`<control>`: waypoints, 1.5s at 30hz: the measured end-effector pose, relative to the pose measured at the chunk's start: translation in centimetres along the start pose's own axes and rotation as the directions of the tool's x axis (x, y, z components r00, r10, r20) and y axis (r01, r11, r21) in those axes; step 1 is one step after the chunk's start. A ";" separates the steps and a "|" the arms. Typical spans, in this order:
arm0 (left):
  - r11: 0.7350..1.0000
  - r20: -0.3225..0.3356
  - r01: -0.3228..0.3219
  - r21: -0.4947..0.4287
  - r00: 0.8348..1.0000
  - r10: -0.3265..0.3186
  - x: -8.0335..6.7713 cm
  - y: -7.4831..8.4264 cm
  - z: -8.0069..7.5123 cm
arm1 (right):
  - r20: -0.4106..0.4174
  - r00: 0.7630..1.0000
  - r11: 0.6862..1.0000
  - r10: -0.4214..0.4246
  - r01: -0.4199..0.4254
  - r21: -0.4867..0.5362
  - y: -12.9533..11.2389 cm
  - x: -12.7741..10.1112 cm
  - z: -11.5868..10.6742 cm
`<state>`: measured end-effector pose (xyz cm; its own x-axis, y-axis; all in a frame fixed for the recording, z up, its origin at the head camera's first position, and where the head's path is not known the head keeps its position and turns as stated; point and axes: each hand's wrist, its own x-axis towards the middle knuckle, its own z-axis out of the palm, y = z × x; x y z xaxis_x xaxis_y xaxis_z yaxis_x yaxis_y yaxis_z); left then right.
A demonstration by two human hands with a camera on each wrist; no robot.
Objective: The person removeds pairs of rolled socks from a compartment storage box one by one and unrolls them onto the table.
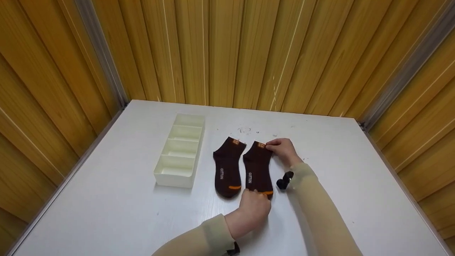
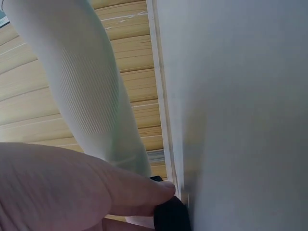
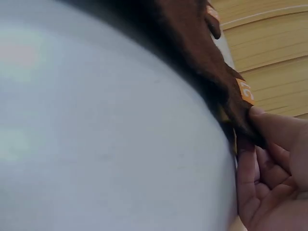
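Two dark brown ankle socks lie side by side on the white table, toes toward me. Each carries an orange cuff label, white COTTON lettering and an orange toe stripe. At the right sock [image 1: 257,167], my right hand [image 1: 282,149] pinches the cuff corner beside the label; the right wrist view shows thumb and fingers on the brown fabric [image 3: 197,43]. My left hand [image 1: 254,208] grips that sock's toe end, its thumb on the dark cloth [image 2: 172,216] in the left wrist view. Untouched, the left sock [image 1: 227,167] lies just beside it.
A pale, long organizer box [image 1: 174,180] with several compartments stands left of the socks. Wood-patterned walls [image 1: 220,53] rise behind the table and at both sides. Small dark marks [image 1: 244,130] dot the tabletop beyond the socks.
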<state>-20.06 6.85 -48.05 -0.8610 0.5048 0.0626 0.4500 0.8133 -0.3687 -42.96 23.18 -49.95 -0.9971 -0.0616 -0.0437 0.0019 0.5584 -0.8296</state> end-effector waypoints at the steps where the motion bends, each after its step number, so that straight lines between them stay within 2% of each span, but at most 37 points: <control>1: 1.000 0.004 -0.002 0.003 1.000 0.002 0.0 0.0 0.0 | -0.016 1.000 1.000 0.000 0.001 0.015 0.1 0.0 0.1; 5: 1.000 0.024 -0.009 -0.002 1.000 0.009 0.0 0.1 0.0 | -0.067 0.998 0.999 -0.011 0.014 0.052 0.8 -0.2 0.3; 11: 1.000 0.047 -0.004 -0.006 0.999 0.004 -0.2 0.2 -0.1 | -0.087 0.996 0.996 -0.007 0.015 0.084 0.8 -0.3 0.8; 14: 1.000 0.064 0.011 -0.009 0.998 -0.011 -0.1 0.2 -0.3 | -0.106 0.994 0.997 -0.024 0.031 0.071 0.4 -0.2 0.8; 26: 1.000 0.130 0.025 -0.017 0.991 -0.022 -0.5 0.0 -0.4 | -0.114 0.993 1.000 -0.007 0.009 0.019 0.1 -0.2 1.0; 30: 1.000 0.151 0.021 -0.002 0.988 -0.020 -0.6 -0.1 -0.5 | -0.103 0.995 1.000 -0.014 0.013 -0.009 -0.2 -0.2 1.1; 36: 1.000 0.142 0.025 0.014 0.990 -0.027 -0.7 -0.1 -0.5 | -0.088 0.996 0.998 -0.010 0.004 -0.069 0.0 -0.1 0.8; 41: 0.999 0.144 0.034 -0.026 0.989 -0.030 -0.5 -0.5 -0.7 | -0.042 0.999 1.000 0.028 -0.029 -0.010 0.0 -0.2 0.5; 45: 0.994 0.144 0.052 -0.092 0.989 -0.039 -0.3 -1.7 -1.2 | -0.001 0.999 0.996 0.050 -0.050 0.073 -0.5 -0.4 0.2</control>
<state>-20.22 5.70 -46.32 -0.9029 0.4261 -0.0577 0.4244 0.8618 -0.2778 -42.55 22.76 -49.58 -0.9959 -0.0324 -0.0842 0.0569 0.4986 -0.8650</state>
